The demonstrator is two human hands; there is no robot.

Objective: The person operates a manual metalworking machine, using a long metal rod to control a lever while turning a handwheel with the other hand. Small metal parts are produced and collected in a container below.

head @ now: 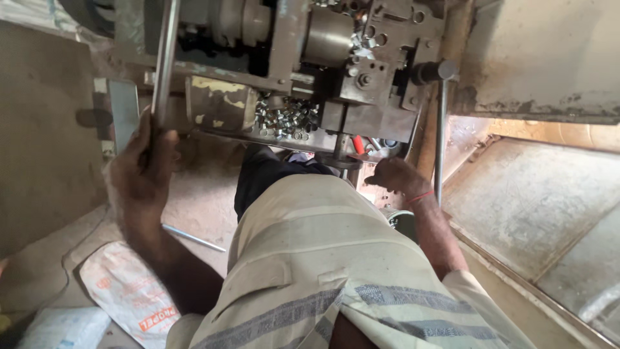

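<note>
We note a long grey metal lever bar (165,61) running steeply upward along the left face of a heavy steel machine (361,84); its surface is dull and worn, and its upper end leaves the frame. The left hand (143,169) has its grip closed around the lower part of this bar. The right hand (395,176), wearing a red thread at the wrist, rests low at the machine's front beside a thin upright steel rod (440,136) topped by a dark knob; we cannot tell whether its grip is closed or what it holds, as the fingers are turned away. Between the hands, a tray-like ledge on the machine carries a heap of small shiny metal nuts (284,119). The machine body is grimy, with chipped yellowish paint on one plate. Below lies a dusty earthen floor (200,200), on which a slim metal rod (192,238) and a white printed sack (129,291) rest at the left. At the right, a worn flat slab (529,207) sits within a raised border.
</note>
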